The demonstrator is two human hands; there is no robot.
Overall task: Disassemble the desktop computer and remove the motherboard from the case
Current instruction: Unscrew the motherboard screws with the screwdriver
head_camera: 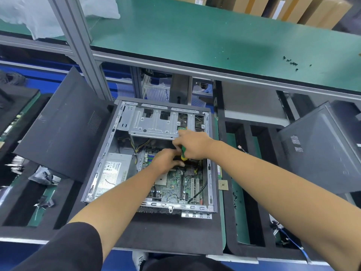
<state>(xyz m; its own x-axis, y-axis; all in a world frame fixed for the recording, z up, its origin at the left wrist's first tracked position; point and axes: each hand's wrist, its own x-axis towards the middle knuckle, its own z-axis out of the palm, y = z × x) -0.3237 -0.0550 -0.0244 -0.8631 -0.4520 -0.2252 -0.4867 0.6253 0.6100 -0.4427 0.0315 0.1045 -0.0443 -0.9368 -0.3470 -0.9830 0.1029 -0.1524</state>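
Observation:
An open grey computer case (pixel 210 177) lies flat on a black foam mat. Inside it sits the green motherboard (pixel 175 182), with a silver power supply (pixel 115 173) to its left and a metal drive cage (pixel 156 122) at the far end. My right hand (pixel 192 143) grips a screwdriver with a green and yellow handle (pixel 183 152), pointing down over the board's far part. My left hand (pixel 167 158) rests on the board just beside the screwdriver, fingers curled near its tip; what they hold is hidden.
A removed black side panel (pixel 60 130) leans to the left of the case, another grey panel (pixel 320 147) stands at the right. Several small black screws (pixel 291 62) lie on the green shelf behind. Black foam trays (pixel 246 173) with cables flank the case.

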